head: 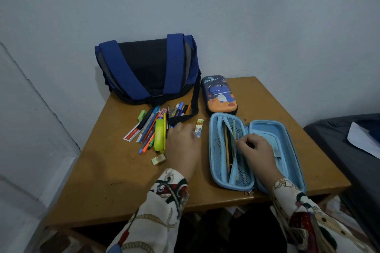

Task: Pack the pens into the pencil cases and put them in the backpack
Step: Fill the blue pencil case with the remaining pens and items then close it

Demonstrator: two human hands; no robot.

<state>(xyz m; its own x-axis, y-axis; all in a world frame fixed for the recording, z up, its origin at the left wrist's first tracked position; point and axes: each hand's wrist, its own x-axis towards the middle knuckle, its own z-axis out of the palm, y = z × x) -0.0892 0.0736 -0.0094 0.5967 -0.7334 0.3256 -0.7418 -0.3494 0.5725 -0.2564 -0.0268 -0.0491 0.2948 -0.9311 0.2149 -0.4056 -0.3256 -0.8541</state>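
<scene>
Right now the open pencil case lies flat at the near right of the wooden surface, its two light blue halves spread side by side; the left half has a mesh pocket with a few pencils tucked inside, running near to far. Over the middle of that case sits the right hand, fingers curled and pinching at something thin by the mesh pocket's edge; what exactly this grip holds I cannot tell, as the fingers cover it. The left hand reaches out to the left of the case, fingers stretched forward and relaxed, its grip released, fingertips at the near end of the loose pens; it is blurred, so contact is unclear. Those pens lie in a fanned heap at the far left of the surface, with a yellow highlighter just left of the left hand, a ruler and a green eraser further left, and a small yellowish sharpener nearer; a printed eraser rests between the left hand and the open case. Beyond the open case lies a shut pencil case with a dinosaur; the blue and black backpack stands at the far edge against the wall, its strap trailing over the pens. Patterned sleeves cover both arms.
</scene>
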